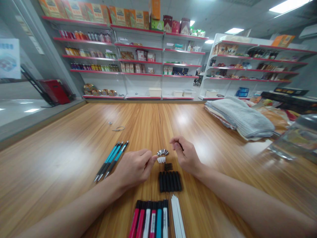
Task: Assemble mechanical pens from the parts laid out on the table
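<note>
At the middle of the counter (74,138), the short row of white tips (161,160) lies just right of the left hand (133,168), whose narrowly pinched fingertips touch its end, while the right hand (187,155), also pinched shut, sits slightly farther off beside the silver cones (162,152), its hold unclear.

A wooden worktop (61,165) carries three teal pens (112,160) left, silver tips (162,152) and small white pieces (161,160) at centre, black sleeves (170,181) nearer, coloured barrels (150,219) and white tubes (177,216) nearest, folded striped cloth (244,119) far right.
</note>
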`<action>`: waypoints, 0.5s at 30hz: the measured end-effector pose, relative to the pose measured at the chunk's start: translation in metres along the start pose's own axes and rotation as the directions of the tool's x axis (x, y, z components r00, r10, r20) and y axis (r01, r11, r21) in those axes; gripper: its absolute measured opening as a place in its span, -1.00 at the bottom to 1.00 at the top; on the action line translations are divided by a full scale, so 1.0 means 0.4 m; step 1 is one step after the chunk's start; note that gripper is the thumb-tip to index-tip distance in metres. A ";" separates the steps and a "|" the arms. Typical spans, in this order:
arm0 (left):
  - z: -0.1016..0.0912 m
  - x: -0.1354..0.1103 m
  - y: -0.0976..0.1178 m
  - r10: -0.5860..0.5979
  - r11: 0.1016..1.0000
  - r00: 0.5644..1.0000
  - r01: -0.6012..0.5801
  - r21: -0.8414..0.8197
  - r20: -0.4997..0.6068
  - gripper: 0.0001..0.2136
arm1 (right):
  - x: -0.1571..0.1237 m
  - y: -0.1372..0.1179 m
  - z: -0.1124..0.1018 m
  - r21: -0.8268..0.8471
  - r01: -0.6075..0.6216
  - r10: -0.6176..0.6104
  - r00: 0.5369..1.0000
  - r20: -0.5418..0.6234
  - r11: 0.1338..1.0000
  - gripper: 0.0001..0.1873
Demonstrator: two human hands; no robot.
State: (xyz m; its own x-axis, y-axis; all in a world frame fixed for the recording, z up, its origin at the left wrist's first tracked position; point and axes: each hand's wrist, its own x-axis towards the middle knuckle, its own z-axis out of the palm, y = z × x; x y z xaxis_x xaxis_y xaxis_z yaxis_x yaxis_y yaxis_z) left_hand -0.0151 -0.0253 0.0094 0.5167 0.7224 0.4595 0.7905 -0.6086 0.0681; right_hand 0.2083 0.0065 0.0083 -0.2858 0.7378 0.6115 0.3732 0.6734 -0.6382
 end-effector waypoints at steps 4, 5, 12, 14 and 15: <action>0.002 0.000 0.005 0.067 0.998 0.997 -0.067 -0.013 -0.030 -0.75 | -0.007 -0.026 0.001 0.031 0.143 -0.146 0.962 0.231 0.989 -0.81; 0.002 0.000 0.007 0.090 0.996 0.995 -0.091 -0.016 -0.032 -0.76 | -0.009 -0.031 0.004 0.043 0.164 -0.169 0.953 0.250 0.986 -0.81; 0.004 -0.004 0.008 0.107 0.994 0.994 -0.108 -0.012 -0.020 -0.77 | -0.009 -0.029 0.002 0.104 0.143 -0.160 0.970 0.185 0.984 -0.90; 0.004 -0.007 0.003 0.090 0.996 0.996 -0.090 -0.016 -0.008 -0.77 | 0.003 -0.003 -0.019 0.105 0.078 -0.095 0.980 0.177 0.991 -0.86; 0.004 -0.008 0.000 0.083 0.996 0.997 -0.083 -0.018 -0.005 -0.77 | 0.012 0.015 -0.032 0.108 0.026 -0.049 0.976 0.210 0.994 -0.83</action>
State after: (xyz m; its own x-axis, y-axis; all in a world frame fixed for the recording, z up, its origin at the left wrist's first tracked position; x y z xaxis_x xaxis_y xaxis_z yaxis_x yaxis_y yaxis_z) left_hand -0.0164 -0.0271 0.0064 0.5791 0.6678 0.4676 0.7387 -0.6725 0.0455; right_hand 0.2205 0.0135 0.0132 -0.4827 0.6974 0.5298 0.2680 0.6935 -0.6687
